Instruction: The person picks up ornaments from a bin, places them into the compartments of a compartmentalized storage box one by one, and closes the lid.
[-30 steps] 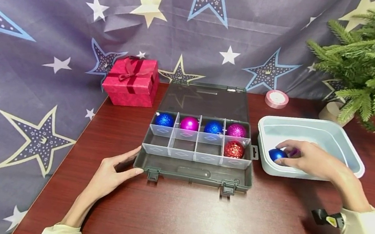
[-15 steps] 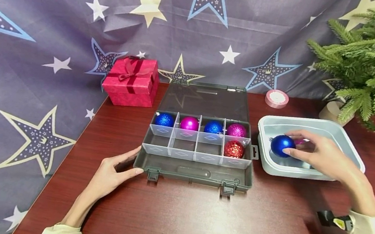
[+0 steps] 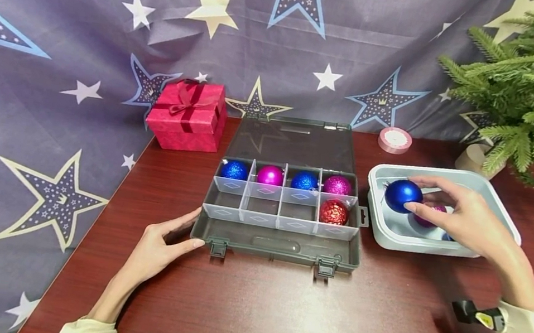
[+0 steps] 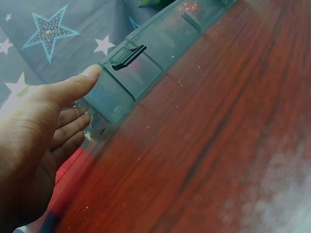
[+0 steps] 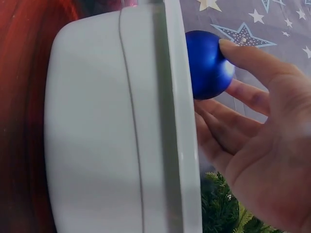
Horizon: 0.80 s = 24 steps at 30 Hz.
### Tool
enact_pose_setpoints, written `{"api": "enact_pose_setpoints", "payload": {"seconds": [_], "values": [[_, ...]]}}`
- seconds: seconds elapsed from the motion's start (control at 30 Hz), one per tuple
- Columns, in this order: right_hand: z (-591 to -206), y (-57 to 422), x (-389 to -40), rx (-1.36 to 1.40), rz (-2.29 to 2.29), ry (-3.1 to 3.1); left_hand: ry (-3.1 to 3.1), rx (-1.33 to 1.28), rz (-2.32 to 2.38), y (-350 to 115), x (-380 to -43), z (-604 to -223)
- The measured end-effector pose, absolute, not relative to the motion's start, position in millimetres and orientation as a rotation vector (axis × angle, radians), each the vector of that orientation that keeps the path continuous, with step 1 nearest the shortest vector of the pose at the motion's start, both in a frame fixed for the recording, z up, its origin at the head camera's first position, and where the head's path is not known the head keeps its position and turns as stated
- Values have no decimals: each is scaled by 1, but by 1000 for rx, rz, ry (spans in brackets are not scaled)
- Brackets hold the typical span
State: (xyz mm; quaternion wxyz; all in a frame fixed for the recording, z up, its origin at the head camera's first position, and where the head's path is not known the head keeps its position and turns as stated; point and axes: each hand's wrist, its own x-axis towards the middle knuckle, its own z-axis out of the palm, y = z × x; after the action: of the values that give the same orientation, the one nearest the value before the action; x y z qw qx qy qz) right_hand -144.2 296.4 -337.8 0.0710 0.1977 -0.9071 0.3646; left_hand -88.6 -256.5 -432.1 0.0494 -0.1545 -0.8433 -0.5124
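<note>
While right hand (image 3: 473, 219) pinches blue ball (image 3: 401, 196) near tub (image 3: 391, 241) rim; left hand (image 3: 157, 250) spread against case (image 3: 237, 236) edge

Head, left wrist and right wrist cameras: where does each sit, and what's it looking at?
Head: on the person's head, looking forward and down at the case and tub; the left hand and right hand show.
Left wrist: on that wrist, looking at the case's front and table; only the left hand shows.
Right wrist: on that wrist, looking at the tub's outside; only the right hand shows.
Head and right wrist both show the held blue ball.
</note>
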Motion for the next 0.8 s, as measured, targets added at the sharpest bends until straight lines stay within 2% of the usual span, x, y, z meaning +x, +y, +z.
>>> {"api": "enact_pose_setpoints", "payload": {"seconds": [0.33, 0.8], "values": [[-338, 274, -145, 577, 1232, -2625, -2561, -483, -1572, -256, -89, -432], [-338, 248, -151, 636, 1190, -2663, -2573, -459, -1563, -255, -88, -430]]}}
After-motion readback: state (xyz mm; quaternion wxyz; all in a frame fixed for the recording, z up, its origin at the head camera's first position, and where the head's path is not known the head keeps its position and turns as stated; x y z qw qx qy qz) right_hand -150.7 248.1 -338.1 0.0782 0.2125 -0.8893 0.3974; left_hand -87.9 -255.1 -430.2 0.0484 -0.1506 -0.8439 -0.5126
